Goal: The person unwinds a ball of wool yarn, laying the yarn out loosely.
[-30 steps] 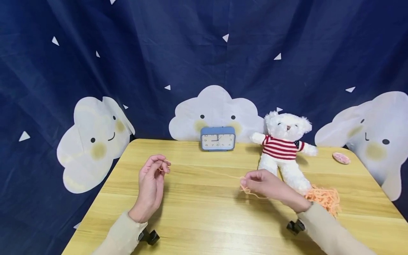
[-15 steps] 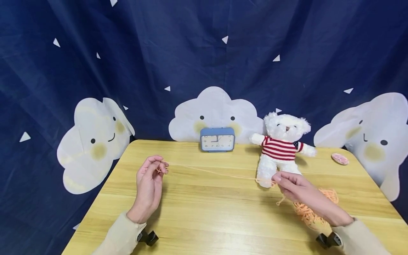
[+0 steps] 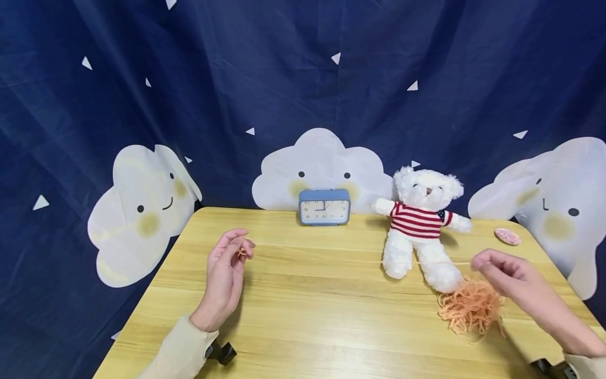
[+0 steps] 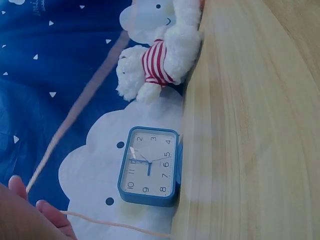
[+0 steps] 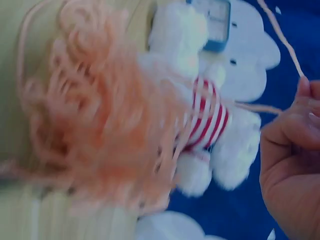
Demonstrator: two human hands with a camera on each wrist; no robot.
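Observation:
My left hand (image 3: 226,279) stays raised over the table's left side and pinches a strand of orange yarn, a small loop of it showing at the fingertips. Far to the right, my right hand (image 3: 516,281) grips the same colour of strand between thumb and curled fingers. A thin length of yarn (image 4: 75,111) runs from the left fingers toward the right side, passing in front of the bear's legs in the head view. The loose, tangled bunch of orange yarn (image 3: 473,306) is just below and left of the right hand; it looks blurred in the right wrist view.
A white teddy bear (image 3: 418,226) in a red-striped shirt sits at the back right of the wooden table (image 3: 303,321). Left of it stands a blue alarm clock (image 3: 324,208). A pink oval object (image 3: 507,236) lies near the right rear corner. A navy curtain (image 3: 284,63) hangs behind.
My right hand has moved well to the right, drawing the yarn out into a longer span. The yarn bunch now shows fully beside it. My left hand has barely moved.

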